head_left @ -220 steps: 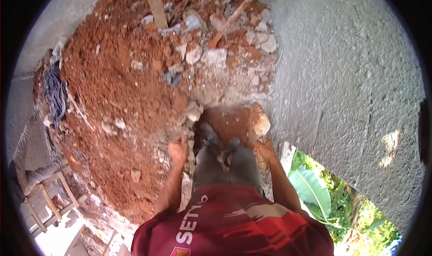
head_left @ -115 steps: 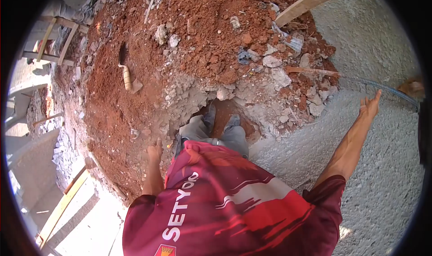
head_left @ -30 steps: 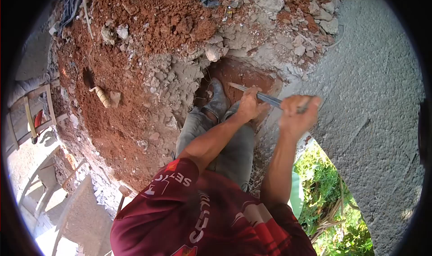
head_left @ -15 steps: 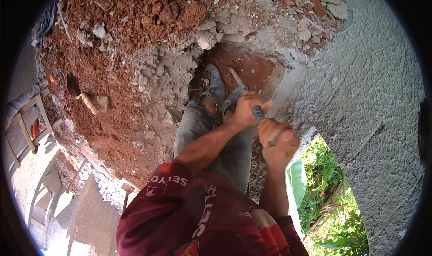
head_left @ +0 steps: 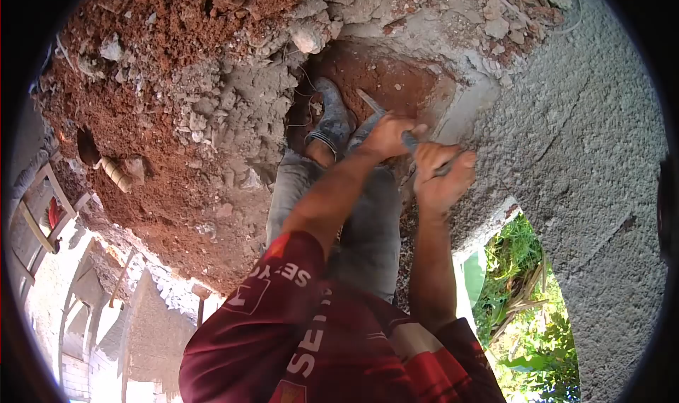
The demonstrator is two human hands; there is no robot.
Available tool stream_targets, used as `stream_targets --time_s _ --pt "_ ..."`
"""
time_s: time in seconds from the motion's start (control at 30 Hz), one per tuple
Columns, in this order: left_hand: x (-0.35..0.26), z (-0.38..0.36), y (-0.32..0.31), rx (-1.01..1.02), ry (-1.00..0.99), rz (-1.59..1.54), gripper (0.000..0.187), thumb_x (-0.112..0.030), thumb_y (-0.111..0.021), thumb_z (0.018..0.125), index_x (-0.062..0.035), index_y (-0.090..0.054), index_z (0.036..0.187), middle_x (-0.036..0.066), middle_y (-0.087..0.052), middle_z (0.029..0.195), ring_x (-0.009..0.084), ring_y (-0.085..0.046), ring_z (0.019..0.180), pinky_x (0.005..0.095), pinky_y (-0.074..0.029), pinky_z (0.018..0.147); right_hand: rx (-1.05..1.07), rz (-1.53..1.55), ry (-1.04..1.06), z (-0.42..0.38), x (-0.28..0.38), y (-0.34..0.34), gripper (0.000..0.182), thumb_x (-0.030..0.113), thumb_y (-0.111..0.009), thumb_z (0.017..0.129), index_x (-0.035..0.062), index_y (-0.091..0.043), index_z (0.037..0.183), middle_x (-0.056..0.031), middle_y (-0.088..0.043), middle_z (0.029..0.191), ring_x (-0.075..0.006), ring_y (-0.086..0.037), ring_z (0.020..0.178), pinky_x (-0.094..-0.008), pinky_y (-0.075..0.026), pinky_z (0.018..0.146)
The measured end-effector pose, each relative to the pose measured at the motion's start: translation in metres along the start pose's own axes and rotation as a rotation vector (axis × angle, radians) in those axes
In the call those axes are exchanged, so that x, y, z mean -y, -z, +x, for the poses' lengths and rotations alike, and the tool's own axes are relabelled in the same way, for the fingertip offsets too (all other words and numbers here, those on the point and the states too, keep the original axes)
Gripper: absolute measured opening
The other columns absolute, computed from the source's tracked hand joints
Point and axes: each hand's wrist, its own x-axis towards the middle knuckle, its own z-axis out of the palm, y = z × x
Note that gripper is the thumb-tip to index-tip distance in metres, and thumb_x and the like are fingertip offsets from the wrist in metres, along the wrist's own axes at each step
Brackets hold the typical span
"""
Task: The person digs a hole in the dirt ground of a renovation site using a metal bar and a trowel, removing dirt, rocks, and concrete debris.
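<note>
A metal digging bar [head_left: 370, 102] slants down into the hole between me and the wall, its light, narrow tip over the red soil. My left hand [head_left: 389, 135] is wrapped round the middle of the shaft. Just behind it, my right hand [head_left: 444, 171] closes round the upper end, a short stub showing past the fingers. Both of my feet are down in the hole, in muddy grey boots [head_left: 331, 116], beside the bar's tip. Bare red earth [head_left: 396, 77] forms the hole's floor.
A rough grey plastered wall [head_left: 601, 155] rises on the right, with greenery [head_left: 520, 297] through a gap below. Heaped red soil and rubble [head_left: 163, 169] lie left, holding a hoe-like tool with a wrapped handle [head_left: 115, 174]. A pale stone [head_left: 307, 38] juts at the hole's edge.
Both hands and the bar have shifted slightly, the left hand moving up the view. The bar's tip appears a little higher and further left. The whole view has tilted somewhat.
</note>
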Motion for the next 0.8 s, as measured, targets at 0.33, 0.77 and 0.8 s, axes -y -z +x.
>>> stream_targets --time_s 0.33,0.77,0.8 --pt "-0.026 -0.065 0.035 -0.291 -0.038 0.022 0.036 -0.009 -0.067 0.081 -0.0062 -0.046 0.053 0.008 -0.048 0.054 0.0265 -0.048 0.051 0.0367 -0.039 0.054 0.478 0.314 -0.159 -0.091 0.059 -0.030 0.015 0.012 -0.064 0.084 0.0021 -0.054 0.079 -0.0109 -0.054 0.075 -0.0211 -0.051 0.067 -0.0334 -0.043 0.064" --pt "-0.177 0.079 0.011 -0.437 -0.284 -0.028 0.045 -0.024 -0.071 0.079 -0.0124 -0.043 0.045 0.005 -0.043 0.043 0.0220 -0.044 0.039 0.0364 -0.035 0.044 0.433 0.257 0.501 0.052 0.149 0.067 0.026 0.029 -0.040 0.093 0.0133 -0.041 0.073 0.0004 -0.040 0.055 -0.0127 -0.036 0.046 -0.0333 -0.035 0.057" --pt "-0.108 0.088 0.013 -0.495 -0.337 -0.053 0.041 -0.019 -0.070 0.080 -0.0116 -0.046 0.047 0.006 -0.044 0.044 0.0243 -0.046 0.041 0.0359 -0.037 0.045 0.118 -0.197 0.625 0.046 0.098 0.032 0.026 0.023 -0.042 0.094 0.0118 -0.040 0.070 -0.0004 -0.037 0.053 -0.0131 -0.036 0.045 -0.0334 -0.034 0.052"
